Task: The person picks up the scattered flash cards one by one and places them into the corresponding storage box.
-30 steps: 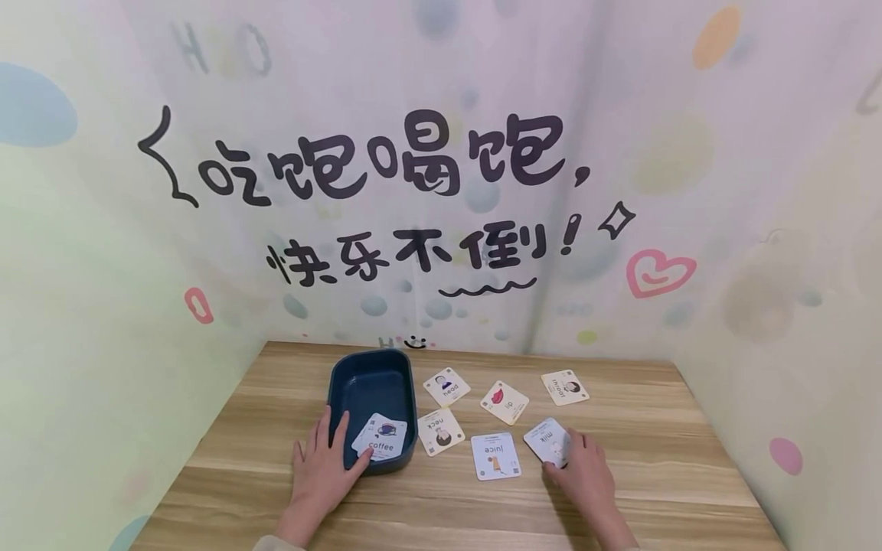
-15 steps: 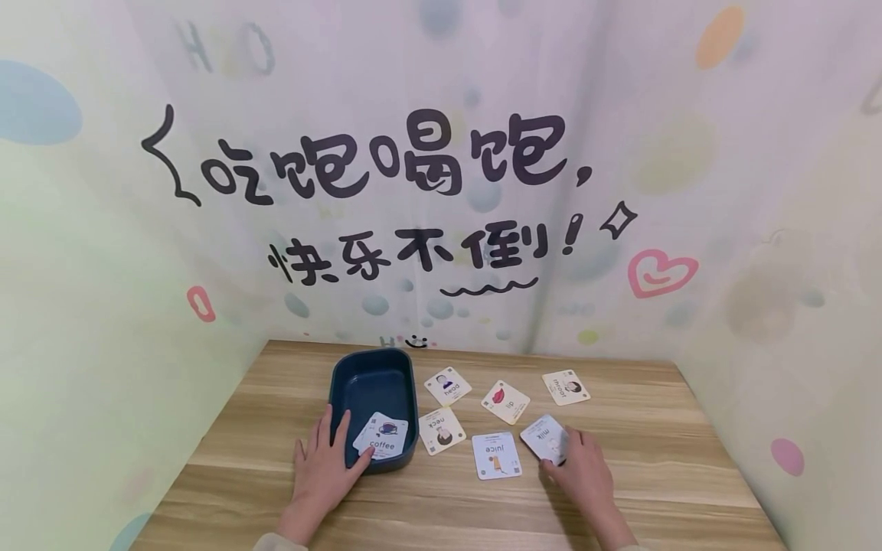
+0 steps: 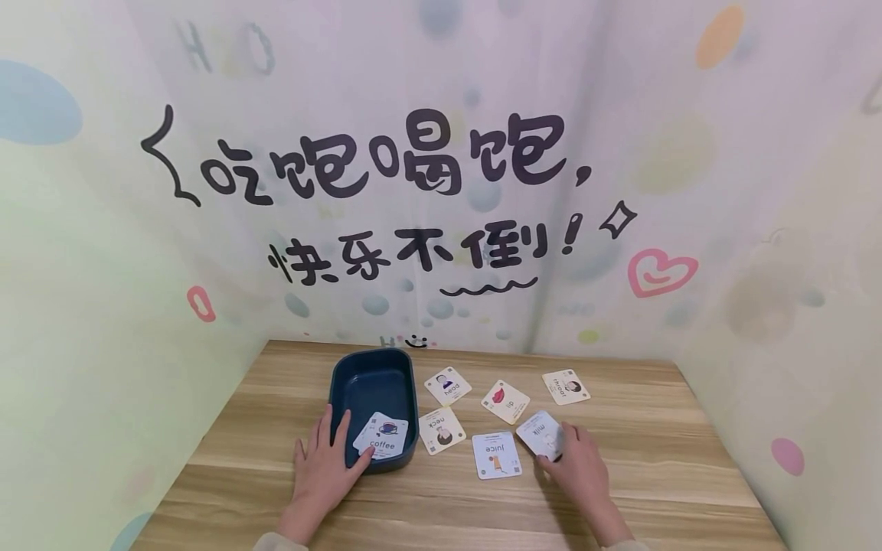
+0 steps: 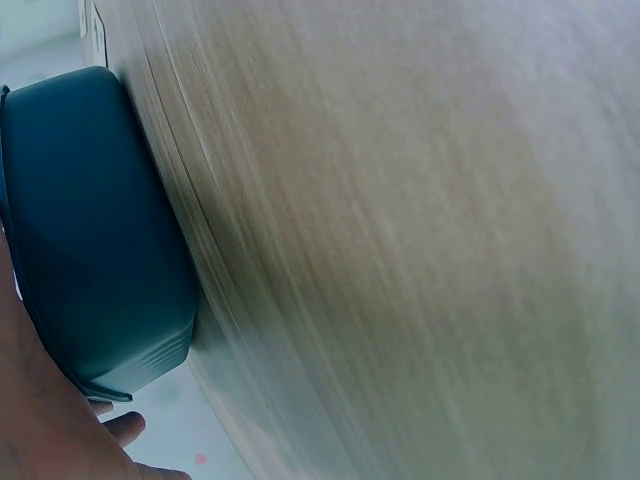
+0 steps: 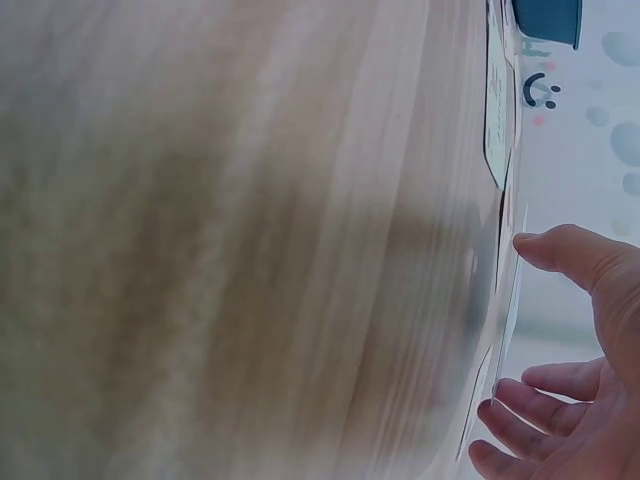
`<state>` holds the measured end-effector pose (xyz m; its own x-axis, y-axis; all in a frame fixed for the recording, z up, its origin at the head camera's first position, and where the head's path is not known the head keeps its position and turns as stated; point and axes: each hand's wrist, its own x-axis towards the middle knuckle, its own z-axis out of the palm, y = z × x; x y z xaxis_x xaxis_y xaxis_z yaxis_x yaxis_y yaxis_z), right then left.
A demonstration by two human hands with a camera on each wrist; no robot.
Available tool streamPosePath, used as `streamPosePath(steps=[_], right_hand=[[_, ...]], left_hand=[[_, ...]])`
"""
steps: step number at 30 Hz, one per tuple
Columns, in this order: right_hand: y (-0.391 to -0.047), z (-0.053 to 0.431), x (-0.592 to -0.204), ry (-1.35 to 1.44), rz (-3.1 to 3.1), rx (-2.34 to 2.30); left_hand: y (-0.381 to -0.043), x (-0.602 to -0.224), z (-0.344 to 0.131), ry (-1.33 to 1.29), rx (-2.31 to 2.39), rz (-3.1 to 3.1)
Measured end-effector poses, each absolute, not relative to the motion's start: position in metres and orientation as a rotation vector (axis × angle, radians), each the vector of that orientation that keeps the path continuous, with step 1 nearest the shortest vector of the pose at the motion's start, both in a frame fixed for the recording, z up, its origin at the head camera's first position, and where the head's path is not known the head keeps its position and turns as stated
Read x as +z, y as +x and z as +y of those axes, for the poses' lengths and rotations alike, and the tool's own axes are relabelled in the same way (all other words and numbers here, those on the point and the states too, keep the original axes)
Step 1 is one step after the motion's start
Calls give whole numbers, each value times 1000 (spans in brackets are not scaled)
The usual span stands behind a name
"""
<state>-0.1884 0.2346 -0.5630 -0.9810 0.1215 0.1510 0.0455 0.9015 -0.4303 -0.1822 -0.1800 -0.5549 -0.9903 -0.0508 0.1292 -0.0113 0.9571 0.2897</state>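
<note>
My left hand [image 3: 327, 474] rests at the near left corner of a dark blue rectangular bin [image 3: 372, 375]. Its fingers lie spread and fairly straight along the left rim; the thumb reaches over the near rim. Inside the bin, at its near end, a coffee picture card [image 3: 387, 438] lies on at least one other card. On the right, my right hand [image 3: 582, 468] holds the milk card [image 3: 540, 435] between thumb and fingers, covering its right corner. Beside it the juice card [image 3: 496, 456] lies on the table. The right wrist view shows the thumb [image 5: 565, 250] and fingers at the card's edges.
Head card [image 3: 448, 386], neck card [image 3: 442, 430], lip card [image 3: 505, 402] and throat card [image 3: 566, 387] lie on the wood-grain table [image 3: 441, 509] right of the bin. A printed curtain wall [image 3: 386, 84] rises behind and along both sides.
My right hand has shifted a little to the left with the milk card, which sits nearer the juice and lip cards. The left hand and the bin stay put.
</note>
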Motion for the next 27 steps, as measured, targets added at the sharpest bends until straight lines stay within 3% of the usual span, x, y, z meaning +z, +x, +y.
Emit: streamPosePath(steps=[27], right_hand=[[-200,221,-553,-125,-2889,682]], left_hand=[[-182,-556,-181,31,-469,-2948]])
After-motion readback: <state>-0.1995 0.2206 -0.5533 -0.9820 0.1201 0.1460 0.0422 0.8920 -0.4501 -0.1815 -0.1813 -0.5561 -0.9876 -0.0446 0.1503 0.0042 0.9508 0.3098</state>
